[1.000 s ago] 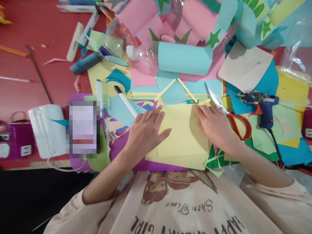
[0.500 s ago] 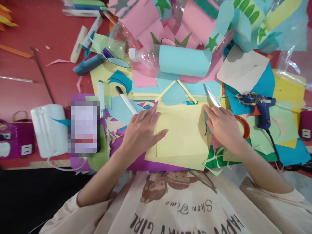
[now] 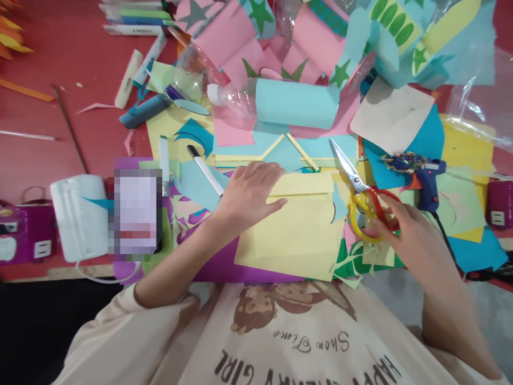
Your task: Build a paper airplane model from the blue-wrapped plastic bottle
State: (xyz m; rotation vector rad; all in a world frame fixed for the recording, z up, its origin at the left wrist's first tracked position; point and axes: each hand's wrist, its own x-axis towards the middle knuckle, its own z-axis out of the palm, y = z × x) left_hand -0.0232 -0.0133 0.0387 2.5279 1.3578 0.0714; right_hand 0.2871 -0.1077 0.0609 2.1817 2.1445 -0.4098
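Pale yellow paper (image 3: 296,230) lies in front of me, with a narrow strip folded over along its top edge. My left hand (image 3: 254,187) is over the left end of that fold, fingers stretched out and thumb apart, holding nothing. Just left of it is a white marker with a black cap (image 3: 205,170). To the right of the paper, my right hand (image 3: 404,230) has its fingers around the handles of scissors (image 3: 358,184), one handle red and one yellow. The scissors' blades point up and left, closed together.
A blue glue gun (image 3: 428,179) with a cord lies at the right. A bottle wrapped in light blue paper (image 3: 296,103) lies behind the yellow paper. At the left are a phone (image 3: 138,211) and a white case (image 3: 80,218). Paper scraps and markers surround the work area.
My right hand has left the paper's right edge, moved right and towards me, and taken hold of the scissors' handles. My left hand has shifted slightly right and up, and the top fold now shows.
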